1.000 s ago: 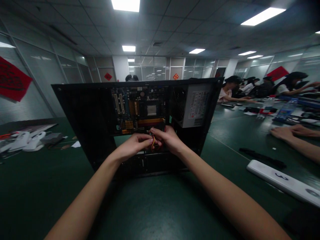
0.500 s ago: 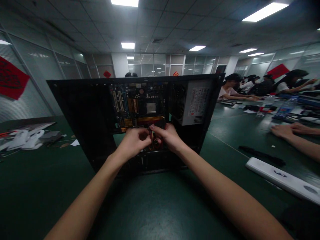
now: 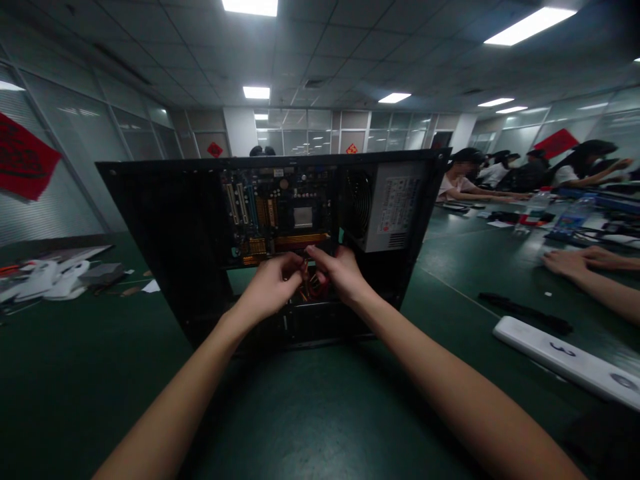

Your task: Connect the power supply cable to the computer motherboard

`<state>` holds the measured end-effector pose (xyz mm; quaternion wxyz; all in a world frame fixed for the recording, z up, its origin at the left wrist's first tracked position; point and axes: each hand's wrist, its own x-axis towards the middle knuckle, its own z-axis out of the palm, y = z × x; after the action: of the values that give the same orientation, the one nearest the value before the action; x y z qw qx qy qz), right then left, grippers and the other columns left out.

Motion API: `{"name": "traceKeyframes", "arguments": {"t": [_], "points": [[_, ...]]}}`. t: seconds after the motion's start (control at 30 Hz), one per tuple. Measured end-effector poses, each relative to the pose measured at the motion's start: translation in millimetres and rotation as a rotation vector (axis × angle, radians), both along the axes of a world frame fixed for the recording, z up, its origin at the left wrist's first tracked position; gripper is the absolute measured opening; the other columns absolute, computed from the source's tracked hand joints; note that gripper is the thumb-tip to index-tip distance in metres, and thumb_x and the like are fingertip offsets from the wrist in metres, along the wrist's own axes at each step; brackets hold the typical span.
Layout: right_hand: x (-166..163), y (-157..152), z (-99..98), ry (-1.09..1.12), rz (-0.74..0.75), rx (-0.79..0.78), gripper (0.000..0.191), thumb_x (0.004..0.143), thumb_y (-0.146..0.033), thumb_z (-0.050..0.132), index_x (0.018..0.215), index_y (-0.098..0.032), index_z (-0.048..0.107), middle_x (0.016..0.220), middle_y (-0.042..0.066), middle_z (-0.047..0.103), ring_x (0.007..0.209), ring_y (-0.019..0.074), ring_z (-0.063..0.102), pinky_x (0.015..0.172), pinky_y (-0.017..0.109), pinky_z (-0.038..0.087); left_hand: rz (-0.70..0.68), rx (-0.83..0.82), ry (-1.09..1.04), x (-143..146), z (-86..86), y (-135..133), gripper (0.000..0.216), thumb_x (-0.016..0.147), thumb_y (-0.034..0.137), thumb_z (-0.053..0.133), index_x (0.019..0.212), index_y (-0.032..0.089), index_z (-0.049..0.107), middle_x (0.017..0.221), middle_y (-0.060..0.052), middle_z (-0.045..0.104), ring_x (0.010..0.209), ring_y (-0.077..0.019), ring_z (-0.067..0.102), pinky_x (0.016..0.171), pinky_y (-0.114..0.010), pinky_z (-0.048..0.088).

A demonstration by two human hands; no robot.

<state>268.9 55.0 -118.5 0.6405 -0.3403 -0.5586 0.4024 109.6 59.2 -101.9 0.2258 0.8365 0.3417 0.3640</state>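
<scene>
An open black computer case [image 3: 165,220] stands on the green table in front of me. Inside it sit a motherboard [image 3: 287,190] and, to its right, a grey power supply [image 3: 395,208] with a fan. Below the motherboard, my left hand [image 3: 273,281] pinches thin cables [image 3: 311,288] with red and yellowish wires. My right hand [image 3: 343,272] is closed on the same bundle, thumb and fingers close to my left fingertips. Loops of wire hang between and under the two hands. The ends of the cables are too dark and small to make out.
A white power strip [image 3: 565,357] and a black cable [image 3: 525,312] lie on the right. Beyond them rest another person's hands [image 3: 570,261], near plastic bottles [image 3: 575,217]. White cables [image 3: 50,277] and a grey box [image 3: 103,273] are on the left.
My hands remain at the cables below the motherboard. The right hand has shifted slightly, and the fingertips sit a little further apart, with more of the wires showing between them.
</scene>
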Motion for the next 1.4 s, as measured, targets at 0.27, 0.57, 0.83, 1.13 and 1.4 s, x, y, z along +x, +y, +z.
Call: {"name": "traceKeyframes", "arguments": {"t": [0.27, 0.57, 0.83, 1.13, 1.4], "points": [[0.5, 3.8, 0.4, -0.075, -0.038, 0.045, 0.045, 0.077, -0.06, 0.069, 0.065, -0.018, 0.056, 0.051, -0.002, 0.053, 0.045, 0.0115, 0.051, 0.045, 0.024, 0.04, 0.098, -0.091, -0.088, -13.9, 12.8, 3.5, 0.034, 0.087, 0.042, 0.06, 0.099, 0.015, 0.077, 0.102, -0.007, 0.077, 0.095, -0.025, 0.068, 0.082, -0.031, 0.049], [-5.0, -52.7, 30.2, -0.26, -0.315, 0.429, 0.028, 0.091, -0.048, 0.06, 0.096, -0.021, 0.069, 0.063, 0.001, 0.063, 0.058, 0.016, 0.059, 0.062, 0.03, 0.049, 0.283, -0.01, 0.245, -11.9, -2.8, 19.8, 0.034, 0.087, 0.032, 0.05, 0.064, 0.016, 0.07, 0.066, -0.006, 0.071, 0.067, -0.0218, 0.064, 0.061, -0.029, 0.037], [4.3, -33.5, 30.5, -0.479, -0.206, 0.293, 0.036, 0.094, -0.046, 0.056, 0.074, -0.018, 0.066, 0.073, 0.004, 0.068, 0.069, 0.0183, 0.064, 0.067, 0.029, 0.047, 0.21, -0.286, -0.26, 0.2, -2.3, 23.1, 0.03, 0.076, 0.041, 0.059, 0.071, 0.014, 0.07, 0.074, -0.008, 0.073, 0.069, -0.0197, 0.063, 0.064, -0.028, 0.044], [16.8, 11.9, -2.2, -0.828, -0.027, 0.128, 0.031, 0.091, -0.045, 0.061, 0.077, -0.019, 0.071, 0.081, 0.007, 0.074, 0.09, 0.0246, 0.068, 0.076, 0.028, 0.047, 0.397, -0.095, 0.212, -1.0, -5.5, 28.1, 0.027, 0.078, 0.031, 0.057, 0.063, 0.016, 0.074, 0.055, -0.006, 0.067, 0.056, -0.0185, 0.057, 0.054, -0.028, 0.031], [20.2, 29.8, -1.7, -0.867, -0.26, -0.227, 0.037, 0.09, -0.048, 0.061, 0.074, -0.015, 0.069, 0.084, 0.013, 0.073, 0.079, 0.0236, 0.068, 0.062, 0.027, 0.04, 0.447, -0.077, 0.254, 8.6, -7.7, 37.8, 0.027, 0.079, 0.029, 0.058, 0.06, 0.018, 0.073, 0.054, -0.006, 0.066, 0.056, -0.0183, 0.058, 0.054, -0.028, 0.03]]}}
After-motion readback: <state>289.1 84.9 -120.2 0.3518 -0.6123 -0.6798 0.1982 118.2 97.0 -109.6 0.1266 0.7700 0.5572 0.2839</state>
